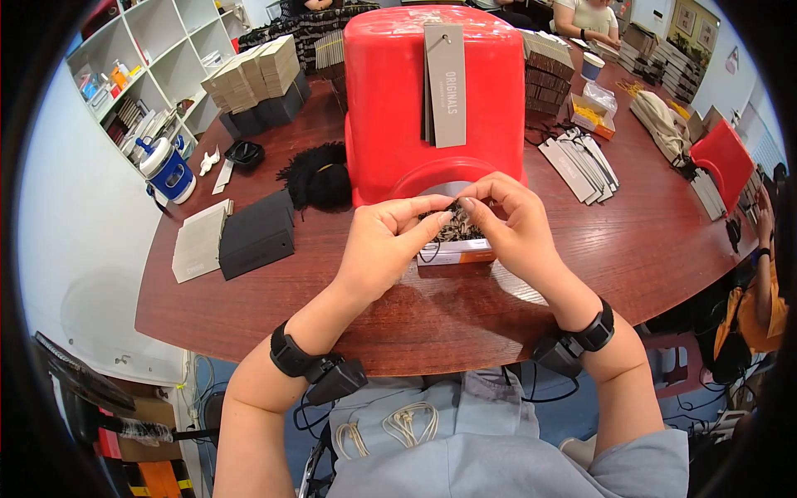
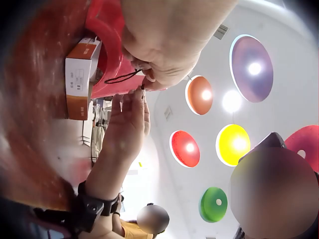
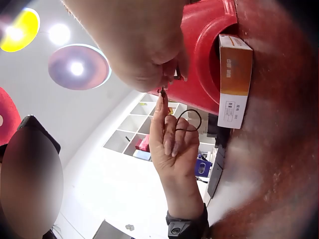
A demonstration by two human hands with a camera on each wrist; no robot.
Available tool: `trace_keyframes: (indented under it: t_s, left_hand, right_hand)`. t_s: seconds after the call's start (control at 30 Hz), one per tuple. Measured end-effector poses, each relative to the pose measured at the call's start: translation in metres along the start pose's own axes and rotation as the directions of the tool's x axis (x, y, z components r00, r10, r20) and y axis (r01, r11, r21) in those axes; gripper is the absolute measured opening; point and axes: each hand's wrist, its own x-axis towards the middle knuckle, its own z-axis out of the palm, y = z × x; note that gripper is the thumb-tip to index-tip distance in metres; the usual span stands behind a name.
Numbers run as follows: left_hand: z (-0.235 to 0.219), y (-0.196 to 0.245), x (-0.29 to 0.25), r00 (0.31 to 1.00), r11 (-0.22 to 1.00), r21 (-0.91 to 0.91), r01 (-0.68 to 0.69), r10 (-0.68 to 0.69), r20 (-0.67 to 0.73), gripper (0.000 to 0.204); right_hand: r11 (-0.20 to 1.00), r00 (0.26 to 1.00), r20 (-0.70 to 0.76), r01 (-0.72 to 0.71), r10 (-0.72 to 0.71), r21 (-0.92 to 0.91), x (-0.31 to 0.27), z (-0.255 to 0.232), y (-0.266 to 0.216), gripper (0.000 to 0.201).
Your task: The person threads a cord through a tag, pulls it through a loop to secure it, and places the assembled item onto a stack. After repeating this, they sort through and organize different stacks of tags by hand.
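Above a small white and orange box (image 1: 455, 252) of small dark pieces, both hands meet at their fingertips. My left hand (image 1: 383, 241) pinches a thin black cord (image 3: 189, 121), whose loop hangs beside its fingers in the right wrist view. Opposite it, my right hand (image 1: 516, 228) pinches a small dark piece at the cord's end, thumb against forefinger. The fingers partly hide that piece. Behind the hands stands a red plastic stool (image 1: 390, 100), with grey tags (image 1: 448, 83) marked ORIGINALS hanging on its front.
Left on the table (image 1: 332, 332) are black tag sheets (image 1: 257, 234), beige tag sheets (image 1: 199, 241), a black fringed bundle (image 1: 322, 176) and a blue and white jug (image 1: 168, 173). Loose tags with cords (image 1: 581, 166) lie right of the stool. Tag stacks (image 1: 257, 75) stand behind.
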Motion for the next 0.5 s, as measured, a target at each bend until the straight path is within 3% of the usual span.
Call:
trace_keyframes:
  t_s: [0.07, 0.23, 0.33, 0.43, 0.5]
  left_hand:
    - [0.007, 0.008, -0.003, 1.0, 1.0, -0.025, 0.016, -0.016, -0.003, 0.022]
    - [0.015, 0.003, -0.003, 0.999, 0.984, -0.18, 0.014, -0.02, -0.031, 0.024]
    - [0.012, 0.016, -0.006, 0.991, 0.992, 0.015, 0.127, -0.128, 0.034, 0.024]
    - [0.004, 0.016, -0.008, 0.996, 0.988, 0.128, 0.087, -0.09, 0.021, 0.018]
    - [-0.001, 0.021, -0.011, 0.998, 0.98, 0.188, 0.061, -0.056, -0.028, 0.014]
  right_hand:
    - [0.982, 0.986, -0.116, 0.103, -0.122, -0.16, 0.0, 0.002, -0.005, 0.006]
    - [0.936, 0.952, -0.199, 0.163, -0.232, -0.311, 0.003, 0.003, -0.002, 0.004]
    - [0.918, 0.941, -0.211, 0.177, -0.264, -0.355, 0.004, 0.001, -0.004, 0.004]
    - [0.895, 0.915, -0.223, 0.237, -0.337, -0.378, 0.009, -0.009, -0.005, 0.003]
    - [0.959, 0.911, -0.347, 0.142, -0.223, -0.244, 0.01, -0.024, -0.009, 0.003]
